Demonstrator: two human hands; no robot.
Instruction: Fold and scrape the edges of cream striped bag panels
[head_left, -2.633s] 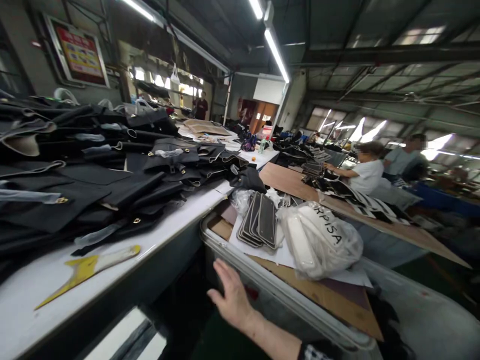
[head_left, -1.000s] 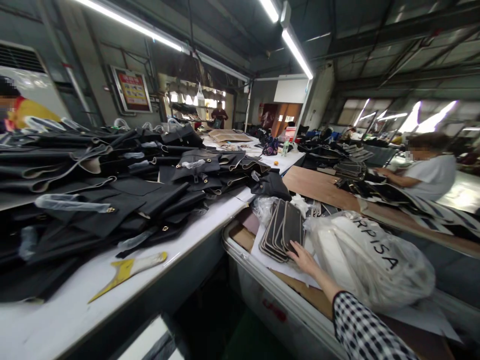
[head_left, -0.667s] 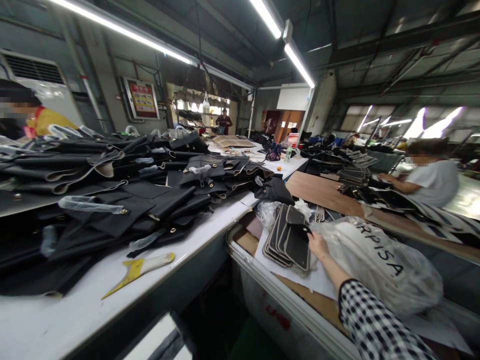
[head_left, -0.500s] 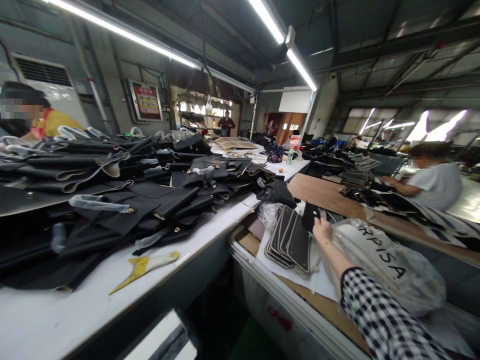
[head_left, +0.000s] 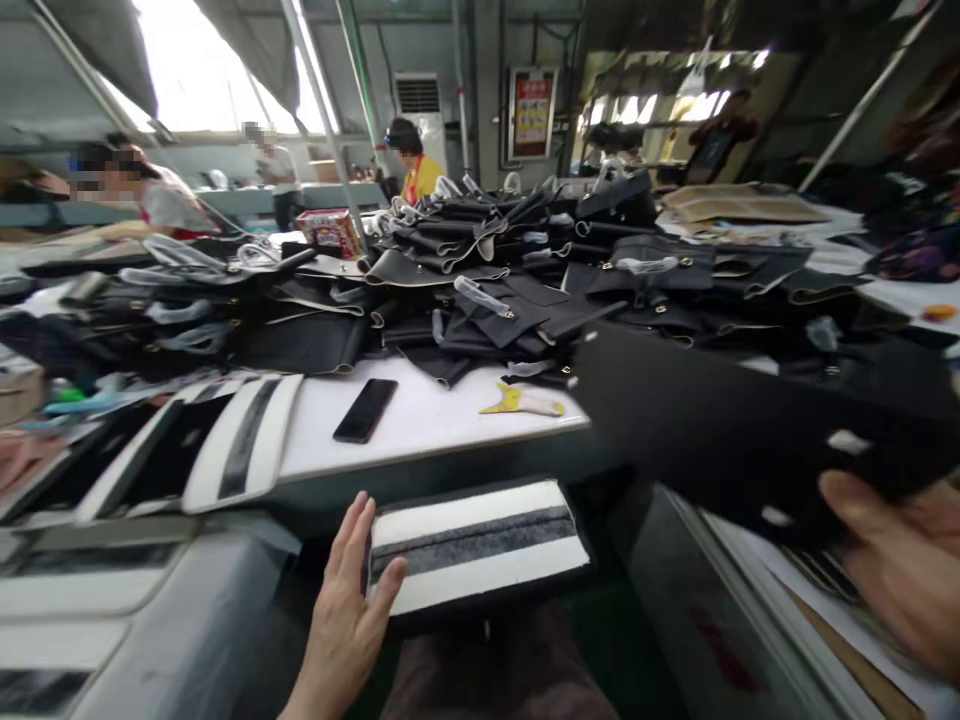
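My right hand [head_left: 904, 570], blurred at the right edge, is closed on a black panel [head_left: 720, 430] with small pale spots, raised above the bin. My left hand [head_left: 352, 590] rests against the left end of a white panel with a dark grey stripe [head_left: 487, 545], its fingers stretched and its thumb apart over the panel's corner. This striped panel lies low in front of me, over my lap, with a black border around it.
Black bags [head_left: 495, 310] with wrapped handles are piled along the white table [head_left: 315, 430]. Near its front edge lie a phone [head_left: 365, 410] and a yellow-and-white tool [head_left: 521, 401]. Striped panels [head_left: 244, 440] lie at left; a bin [head_left: 697, 600] stands at right. Several people work behind.
The view has swung left. My right hand has lifted the black panel away from the stack in the bin and brought it nearer. My left hand has come into view at the striped panel.
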